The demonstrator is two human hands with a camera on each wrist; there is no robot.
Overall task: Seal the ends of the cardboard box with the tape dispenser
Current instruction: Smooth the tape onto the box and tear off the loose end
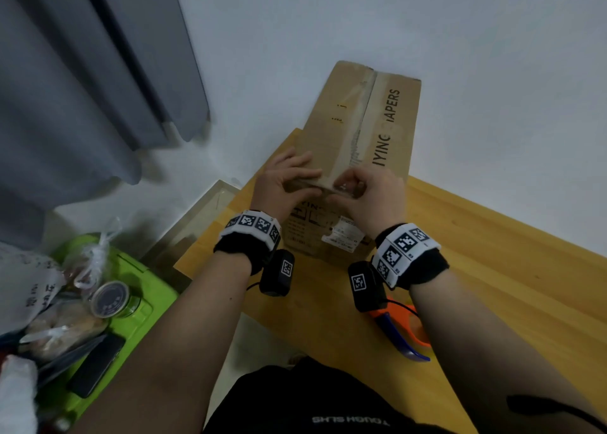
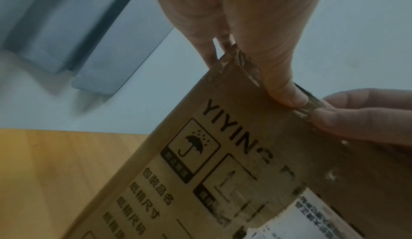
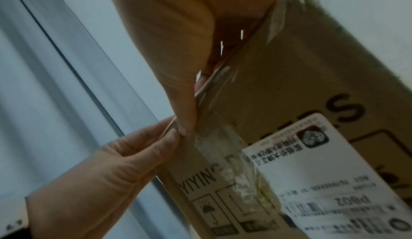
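A long cardboard box (image 1: 335,131) lies on the wooden table (image 1: 492,269), with clear tape (image 1: 358,131) along its top seam. Both hands meet at the box's near top edge. My left hand (image 1: 289,180) has fingers on the top and its thumb (image 2: 283,84) on the end face, pinching the edge. My right hand (image 1: 364,190) is curled, pinching the crinkled tape (image 2: 245,61) at that edge beside the left thumb. The orange tape dispenser (image 1: 399,333) with a blue handle lies on the table under my right forearm, held by neither hand.
A white shipping label (image 3: 312,172) sits on the box's near end. Left of the table is a green crate (image 1: 138,289) with bags, a jar (image 1: 110,299) and a phone (image 1: 95,368). A grey curtain (image 1: 82,88) hangs at the left; a white wall is behind.
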